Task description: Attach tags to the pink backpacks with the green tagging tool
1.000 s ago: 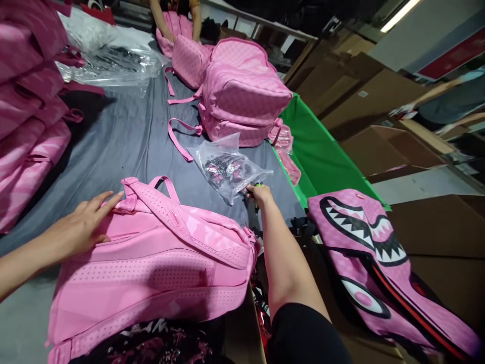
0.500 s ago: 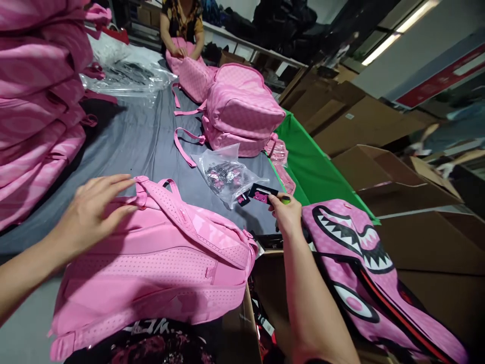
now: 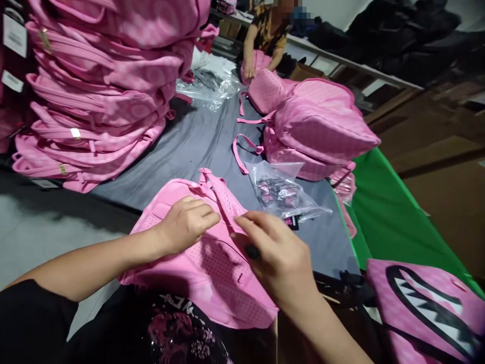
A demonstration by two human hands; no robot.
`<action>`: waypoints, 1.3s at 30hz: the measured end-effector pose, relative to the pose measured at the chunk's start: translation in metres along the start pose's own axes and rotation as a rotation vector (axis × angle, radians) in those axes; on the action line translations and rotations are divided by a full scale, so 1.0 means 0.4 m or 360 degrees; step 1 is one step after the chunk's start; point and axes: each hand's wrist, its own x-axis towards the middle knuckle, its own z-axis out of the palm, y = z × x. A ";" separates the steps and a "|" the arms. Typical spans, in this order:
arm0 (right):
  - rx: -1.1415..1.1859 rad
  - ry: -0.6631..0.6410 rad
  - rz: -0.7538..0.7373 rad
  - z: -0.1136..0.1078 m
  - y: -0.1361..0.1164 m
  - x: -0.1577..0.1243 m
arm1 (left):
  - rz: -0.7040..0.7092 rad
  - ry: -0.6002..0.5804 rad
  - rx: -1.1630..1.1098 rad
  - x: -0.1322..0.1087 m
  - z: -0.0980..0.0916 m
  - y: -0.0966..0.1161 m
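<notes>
A pink backpack (image 3: pixel 212 283) lies in front of me at the table's near edge, its dotted back panel and strap facing up. My left hand (image 3: pixel 189 222) is closed above its upper part, fingertips pinched; what they hold is hidden. Just to the right, my right hand (image 3: pixel 278 247) is closed near the strap (image 3: pixel 229 202), with a small dark rounded thing (image 3: pixel 252 251) showing under its fingers. The fingertips of the two hands are close but apart. Beyond them lies a clear plastic bag (image 3: pixel 282 189) of small pink-and-black pieces, with a dark card (image 3: pixel 292 222) beside it.
A tall stack of pink backpacks (image 3: pixel 113 96) stands at the left. More pink backpacks (image 3: pixel 318 121) sit at the back, where another person (image 3: pixel 265 35) handles one. A green bin (image 3: pixel 390 202) and a shark-mouth pink bag (image 3: pixel 424 308) are at the right, past the grey-covered table (image 3: pixel 204 136).
My view has swung left. My right hand has moved from beside the plastic bag to the backpack, and the card it held no longer shows. My left hand has closed over the backpack.
</notes>
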 end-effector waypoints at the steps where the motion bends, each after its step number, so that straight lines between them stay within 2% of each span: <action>1: -0.0103 -0.0105 -0.0083 0.006 -0.014 0.011 | 0.0007 -0.0016 0.0001 -0.007 -0.006 -0.001; 3: -0.0256 -0.0243 -0.0141 0.018 -0.026 0.030 | -0.0015 0.0033 -0.0053 -0.027 -0.013 -0.006; 6: -0.0227 -0.0191 0.0016 0.041 -0.001 0.058 | -0.0274 0.0142 -0.0014 -0.092 -0.011 -0.032; 8: -0.0065 -0.0160 0.0150 0.064 0.025 0.081 | -0.0546 0.0057 0.0105 -0.153 0.001 -0.056; 9: 0.0006 -0.0212 0.0200 0.078 0.035 0.096 | -0.0649 -0.0011 0.0131 -0.183 0.010 -0.068; 12: 0.0021 -0.0599 0.0335 0.130 0.040 0.152 | -0.0746 -0.0085 -0.0005 -0.244 0.041 -0.095; 15: -0.0055 -0.0915 0.0400 0.186 0.023 0.207 | -0.0757 -0.0021 -0.0073 -0.258 0.062 -0.108; 21: 0.0109 -0.1551 0.0136 0.277 0.001 0.248 | -0.0621 0.0162 -0.0039 -0.279 0.068 -0.108; 23: 0.0087 -0.1571 0.0067 0.295 -0.002 0.248 | -0.0655 0.0155 -0.0083 -0.303 0.066 -0.106; 24: 0.0057 -0.1542 0.0039 0.302 -0.003 0.247 | -0.0747 0.0146 -0.0096 -0.316 0.066 -0.106; 28: 0.0091 -0.1501 -0.0067 0.335 -0.003 0.248 | -0.1378 -0.0026 -0.0175 -0.351 0.071 -0.111; 30: 0.0141 -0.1542 -0.0095 0.348 -0.003 0.252 | -0.1568 -0.0123 -0.0284 -0.353 0.076 -0.116; 35: 0.0147 -0.1621 -0.0182 0.326 -0.013 0.272 | -0.1663 -0.0111 -0.0424 -0.351 0.078 -0.124; 39: 0.0260 -0.1363 -0.0211 0.325 -0.038 0.298 | -0.1617 -0.0065 -0.0418 -0.366 0.084 -0.134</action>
